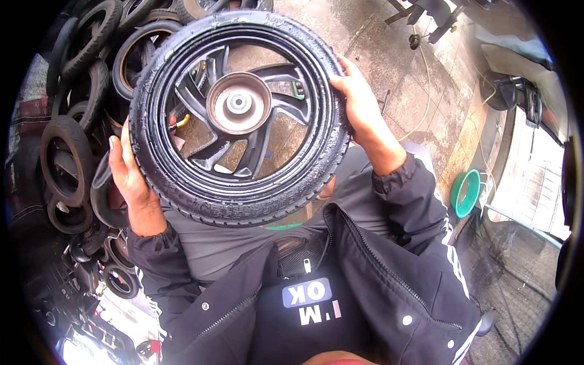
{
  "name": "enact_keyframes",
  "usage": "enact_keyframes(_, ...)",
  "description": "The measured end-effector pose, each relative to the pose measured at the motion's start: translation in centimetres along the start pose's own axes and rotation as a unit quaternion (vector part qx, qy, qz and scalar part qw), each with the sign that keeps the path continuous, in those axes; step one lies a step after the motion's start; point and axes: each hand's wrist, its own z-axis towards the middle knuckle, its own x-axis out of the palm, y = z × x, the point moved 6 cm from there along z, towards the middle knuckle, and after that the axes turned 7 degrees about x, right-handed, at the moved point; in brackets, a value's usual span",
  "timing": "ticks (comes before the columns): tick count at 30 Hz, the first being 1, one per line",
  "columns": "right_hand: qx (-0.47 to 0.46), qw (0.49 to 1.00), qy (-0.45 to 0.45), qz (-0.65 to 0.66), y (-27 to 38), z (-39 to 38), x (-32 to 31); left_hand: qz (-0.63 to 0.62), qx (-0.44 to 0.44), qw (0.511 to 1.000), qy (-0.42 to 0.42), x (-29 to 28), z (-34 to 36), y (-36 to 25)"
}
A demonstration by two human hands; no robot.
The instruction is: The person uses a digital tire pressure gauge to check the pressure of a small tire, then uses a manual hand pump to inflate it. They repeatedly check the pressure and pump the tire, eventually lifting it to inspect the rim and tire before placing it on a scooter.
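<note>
While 2 hands (131, 182) (365, 112) hold the wheel (238, 103), its tyre lettering (234, 210) seems blurred.

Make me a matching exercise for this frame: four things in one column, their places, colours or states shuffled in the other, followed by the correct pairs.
Things
1. wheel
2. left hand
3. round container
4. loose tyres

Places, colours or states
A. bright green
B. piled toward the picture's upper left
C. held up between two hands
D. against the left side of a mounted tyre

Pairs
1-C
2-D
3-A
4-B
</note>
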Motion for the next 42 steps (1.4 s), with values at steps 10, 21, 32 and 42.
enact_keyframes(10, -0.025, 0.999, 0.005, 0.025, -0.1, -0.3, 0.1, -0.024, 0.002, 0.999, 0.045, -0.7, -0.1, 0.1)
enact_keyframes(21, -0.027, 0.998, 0.004, 0.048, 0.7, -0.8, 0.4, -0.015, 0.027, 0.999, 0.022, 0.2, 0.1, 0.0)
enact_keyframes(32, 0.018, 0.998, 0.057, 0.001, 0.2, -1.5, 0.6, -0.027, -0.011, 0.999, 0.022, -1.0, 0.0, -0.1)
enact_keyframes(42, -0.1, 0.992, -0.04, 0.067, -0.9, -0.8, 0.5, 0.009, 0.02, 1.0, 0.002, 0.2, -0.3, -1.2)
